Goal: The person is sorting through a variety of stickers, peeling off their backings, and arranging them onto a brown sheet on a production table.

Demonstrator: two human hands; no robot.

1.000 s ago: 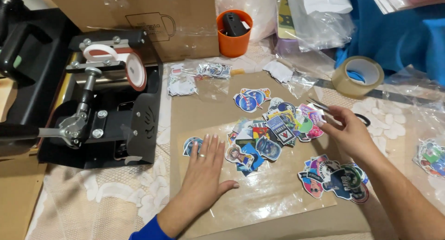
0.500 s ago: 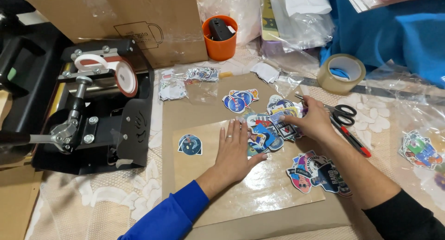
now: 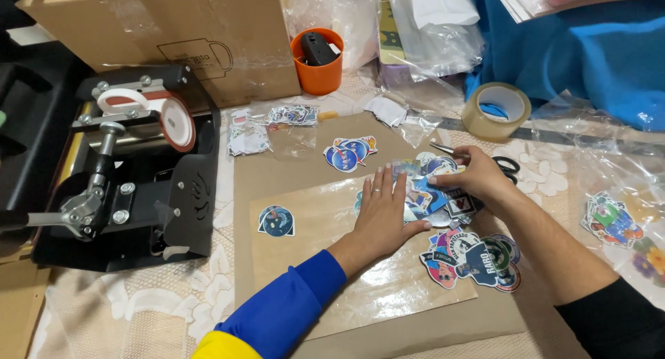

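My left hand (image 3: 383, 213) lies flat, fingers together, on a heap of colourful stickers (image 3: 431, 193) in the middle of a brown paper sheet (image 3: 298, 165). My right hand (image 3: 471, 177) curls over the right side of the same heap, fingertips gripping stickers. A single round sticker (image 3: 276, 221) lies alone on the left of a clear film (image 3: 325, 248). Another round blue sticker (image 3: 348, 154) sits further back. A second cluster of stickers (image 3: 471, 258) lies just below my right wrist.
A black mug press (image 3: 131, 172) stands at the left, a cardboard box (image 3: 173, 33) behind it. An orange cup (image 3: 321, 61), a tape roll (image 3: 495, 111), scissors (image 3: 509, 166), bagged stickers (image 3: 277, 123) and more stickers (image 3: 609, 220) lie around on the lace cloth.
Both hands have swept the spread stickers together into a tighter heap; my left hand slid right from the lone round sticker onto the heap.
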